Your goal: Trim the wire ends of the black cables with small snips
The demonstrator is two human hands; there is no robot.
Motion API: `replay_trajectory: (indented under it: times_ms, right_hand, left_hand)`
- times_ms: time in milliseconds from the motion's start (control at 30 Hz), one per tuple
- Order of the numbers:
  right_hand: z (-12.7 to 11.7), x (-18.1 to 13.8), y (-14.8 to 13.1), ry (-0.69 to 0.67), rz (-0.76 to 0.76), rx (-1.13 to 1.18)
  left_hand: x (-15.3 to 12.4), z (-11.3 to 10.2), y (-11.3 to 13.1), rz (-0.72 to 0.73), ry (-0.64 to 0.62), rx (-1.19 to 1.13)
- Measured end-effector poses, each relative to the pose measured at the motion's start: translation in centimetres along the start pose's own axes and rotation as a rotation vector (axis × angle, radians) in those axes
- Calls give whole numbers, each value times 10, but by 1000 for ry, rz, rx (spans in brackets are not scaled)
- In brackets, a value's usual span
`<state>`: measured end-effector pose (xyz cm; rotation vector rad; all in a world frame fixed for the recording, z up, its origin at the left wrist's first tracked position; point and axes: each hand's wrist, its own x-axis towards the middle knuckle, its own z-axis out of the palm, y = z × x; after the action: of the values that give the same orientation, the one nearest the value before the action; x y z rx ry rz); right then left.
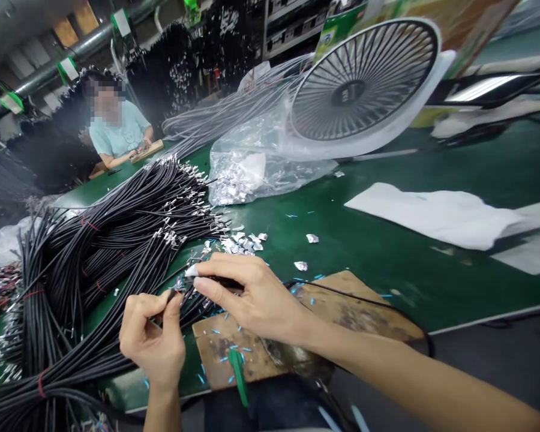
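My left hand (155,336) is closed, thumb and index finger pinching the end of a black cable (174,294). Thin coloured wires (180,282) fan out from that end. Just to the right, my right hand (247,294) is closed around a slim black thing (229,283), mostly hidden by the fingers, so its kind is unclear. A white cover sits on its index fingertip (191,271), close to the wires. Bundled black cables (130,222) with silvery ends lie left of both hands.
A stained wooden board (355,300) with blue scraps and a green-handled tool (238,375) lies at the table's near edge. Beyond are foil scraps (243,243), a plastic bag (252,168), a fan (364,87) and white paper (432,213). Another person (119,129) sits across the table.
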<state>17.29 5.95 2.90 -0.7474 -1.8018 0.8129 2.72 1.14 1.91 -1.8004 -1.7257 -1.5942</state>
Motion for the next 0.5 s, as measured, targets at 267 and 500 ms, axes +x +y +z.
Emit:
replay_trajectory:
  times_ms: [267, 500]
  right_hand:
    - [1, 0, 1, 27, -46, 3]
    - [2, -1, 2, 19, -32, -8]
  left_hand:
    - [-1, 0, 1, 10, 1, 23]
    - [-3, -4, -4, -28, -71, 13]
